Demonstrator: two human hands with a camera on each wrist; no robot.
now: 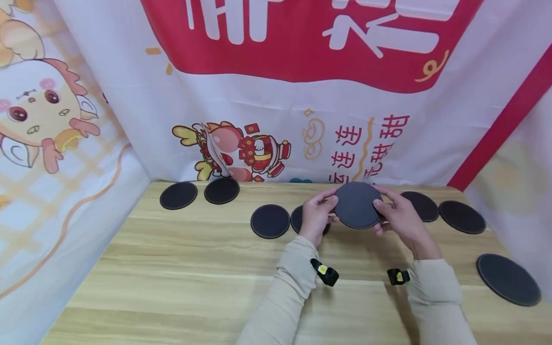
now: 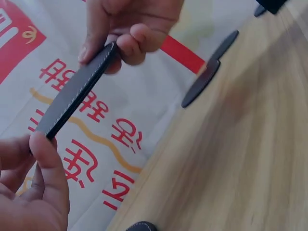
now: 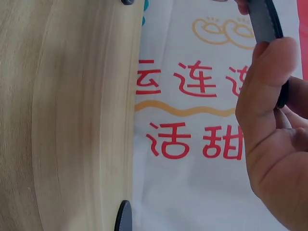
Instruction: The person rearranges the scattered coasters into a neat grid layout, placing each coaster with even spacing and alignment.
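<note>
A round black coaster with a stitched edge (image 1: 358, 205) is held up above the table between both hands. At its left edge, my left hand (image 1: 316, 216) pinches it with the thumb on the near face. My right hand (image 1: 402, 215) pinches the opposite edge the same way. Seen from the left wrist, the coaster (image 2: 77, 91) is thin and tilted, clear of the wooden surface. In the right wrist view the right thumb (image 3: 274, 62) presses on the coaster's face. Behind the left hand, another coaster (image 1: 297, 219) lies partly hidden on the table.
On the wooden table (image 1: 181, 282) lie more black coasters: a pair at the back left (image 1: 178, 195), one at the middle (image 1: 270, 221), two at the back right (image 1: 462, 217) and one near the right edge (image 1: 509, 280). A printed cloth (image 1: 241, 105) hangs behind the table.
</note>
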